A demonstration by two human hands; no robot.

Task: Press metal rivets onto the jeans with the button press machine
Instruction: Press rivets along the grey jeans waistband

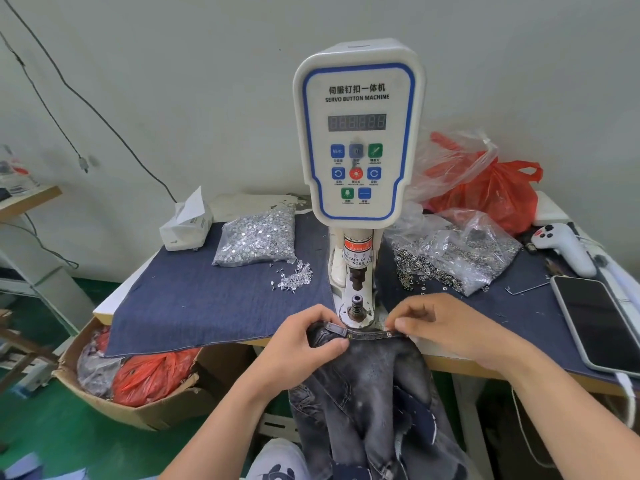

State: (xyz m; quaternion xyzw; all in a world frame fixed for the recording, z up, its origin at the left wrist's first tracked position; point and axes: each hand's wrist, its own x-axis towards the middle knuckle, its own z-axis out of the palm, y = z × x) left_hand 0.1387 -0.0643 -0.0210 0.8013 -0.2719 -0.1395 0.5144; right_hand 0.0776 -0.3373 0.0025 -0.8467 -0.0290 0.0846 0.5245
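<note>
A white servo button press machine (358,133) stands at the table's middle, its lower die (356,306) just beyond my hands. Dark washed jeans (374,386) hang from the table's front edge, the pocket edge stretched flat in front of the die. Two small metal rivets (349,337) sit on that edge. My left hand (308,344) pinches the denim at the left end of the edge. My right hand (440,327) pinches it at the right end, near the second rivet. A bag of silver rivet pins (258,239) lies left of the machine, a bag of ring caps (450,254) to the right.
Loose pins (294,280) lie on the blue denim cloth (194,306) covering the table. A tissue pack (187,223) is at the back left, red plastic bags (485,192) at the back right, a white controller (564,244) and a phone (599,323) on the right. A cardboard box (131,386) stands on the floor, left.
</note>
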